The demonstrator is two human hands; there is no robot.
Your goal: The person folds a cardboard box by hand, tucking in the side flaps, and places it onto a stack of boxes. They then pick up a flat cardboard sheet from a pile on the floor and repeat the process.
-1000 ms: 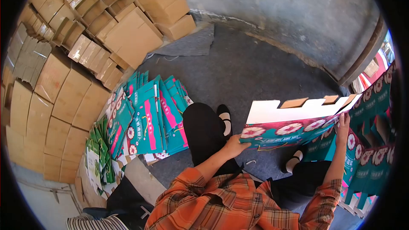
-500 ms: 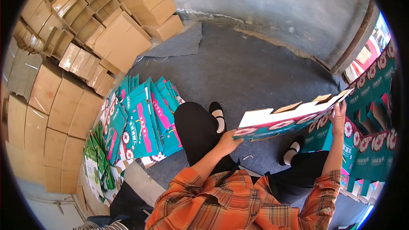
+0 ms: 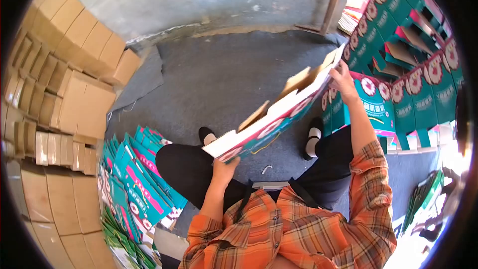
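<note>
Fingers of left hand (image 3: 225,168) and right hand (image 3: 343,80) are grasping opposite ends of a teal-and-pink printed carton (image 3: 279,119), tilted above the floor (image 3: 219,79).

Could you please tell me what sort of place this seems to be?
Probably a packing workshop or storeroom: brown cardboard boxes are stacked along one side, flat teal cartons are piled on the floor, and rows of teal boxes stand opposite.
</note>
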